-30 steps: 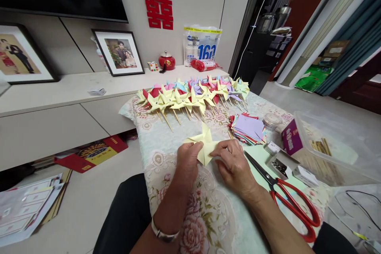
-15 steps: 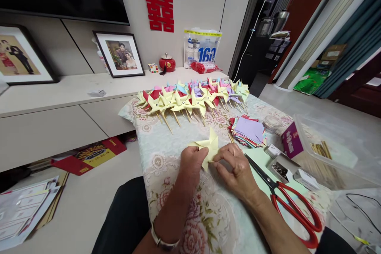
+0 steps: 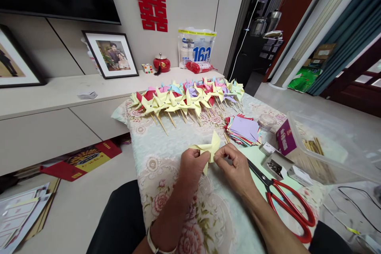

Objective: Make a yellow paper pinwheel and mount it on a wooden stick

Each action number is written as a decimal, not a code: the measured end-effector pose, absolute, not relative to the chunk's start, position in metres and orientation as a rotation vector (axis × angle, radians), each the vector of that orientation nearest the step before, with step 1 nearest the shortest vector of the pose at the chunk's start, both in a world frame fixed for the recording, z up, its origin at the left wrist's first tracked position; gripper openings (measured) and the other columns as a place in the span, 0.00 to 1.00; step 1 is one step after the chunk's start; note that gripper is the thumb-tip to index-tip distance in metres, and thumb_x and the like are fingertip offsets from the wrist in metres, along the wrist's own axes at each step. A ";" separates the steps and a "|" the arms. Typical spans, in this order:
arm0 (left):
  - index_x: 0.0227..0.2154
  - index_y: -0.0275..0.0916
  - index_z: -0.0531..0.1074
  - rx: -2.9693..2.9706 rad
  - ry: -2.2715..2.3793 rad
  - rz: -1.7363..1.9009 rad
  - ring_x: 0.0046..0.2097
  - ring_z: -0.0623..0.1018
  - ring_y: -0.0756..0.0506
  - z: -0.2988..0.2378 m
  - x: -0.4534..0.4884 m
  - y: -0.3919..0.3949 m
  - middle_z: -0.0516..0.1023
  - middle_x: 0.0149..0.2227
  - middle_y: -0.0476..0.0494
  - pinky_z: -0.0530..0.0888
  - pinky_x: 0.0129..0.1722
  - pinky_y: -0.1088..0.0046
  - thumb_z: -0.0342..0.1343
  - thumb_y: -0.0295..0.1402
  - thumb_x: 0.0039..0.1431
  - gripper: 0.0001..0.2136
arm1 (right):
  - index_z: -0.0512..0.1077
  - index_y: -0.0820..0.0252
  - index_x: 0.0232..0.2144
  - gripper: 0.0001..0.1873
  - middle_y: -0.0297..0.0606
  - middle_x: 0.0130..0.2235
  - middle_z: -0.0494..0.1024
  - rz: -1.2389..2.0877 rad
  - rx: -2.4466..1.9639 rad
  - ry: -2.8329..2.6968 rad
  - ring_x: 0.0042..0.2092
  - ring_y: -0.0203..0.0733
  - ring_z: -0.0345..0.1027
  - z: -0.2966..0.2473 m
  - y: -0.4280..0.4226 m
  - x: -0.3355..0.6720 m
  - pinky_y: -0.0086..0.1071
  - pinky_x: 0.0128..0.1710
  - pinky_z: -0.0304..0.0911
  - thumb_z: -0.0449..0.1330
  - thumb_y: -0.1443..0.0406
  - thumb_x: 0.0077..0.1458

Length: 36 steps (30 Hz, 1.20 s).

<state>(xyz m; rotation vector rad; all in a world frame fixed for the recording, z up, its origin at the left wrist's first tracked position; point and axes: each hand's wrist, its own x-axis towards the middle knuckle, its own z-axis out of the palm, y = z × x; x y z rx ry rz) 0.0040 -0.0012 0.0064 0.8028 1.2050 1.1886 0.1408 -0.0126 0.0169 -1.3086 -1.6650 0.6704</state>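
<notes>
The left hand (image 3: 193,162) and right hand (image 3: 233,164) are held close together, their fingers (image 3: 228,151) bent; the forearms (image 3: 170,214) (both bared) are extended forward and angled inward.

Pinwheels (image 3: 193,104) on floral tablecloth (image 3: 166,147)

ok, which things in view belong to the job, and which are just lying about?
Likely the job:
yellow paper pinwheel
pinwheels on sticks
coloured paper stack
scissors
small metal pieces
wooden sticks

Likely just lying about:
framed photos
puzzle cube
red pot
floor papers
</notes>
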 end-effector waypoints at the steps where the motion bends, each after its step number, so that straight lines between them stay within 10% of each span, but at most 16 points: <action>1: 0.16 0.38 0.70 0.807 1.207 1.186 0.17 0.63 0.52 0.006 0.005 -0.001 0.65 0.14 0.54 0.58 0.19 0.75 0.60 0.35 0.39 0.07 | 0.70 0.57 0.22 0.08 0.33 0.28 0.72 0.676 -1.322 -1.655 0.33 0.41 0.65 0.017 -0.012 0.141 0.33 0.35 0.57 0.59 0.67 0.53; 36: 0.20 0.37 0.72 0.835 1.205 1.187 0.21 0.68 0.51 0.001 0.012 -0.001 0.69 0.17 0.54 0.63 0.21 0.77 0.58 0.31 0.39 0.04 | 0.66 0.57 0.20 0.09 0.34 0.26 0.68 0.641 -1.442 -1.651 0.32 0.41 0.63 0.013 -0.009 0.141 0.34 0.35 0.55 0.56 0.65 0.50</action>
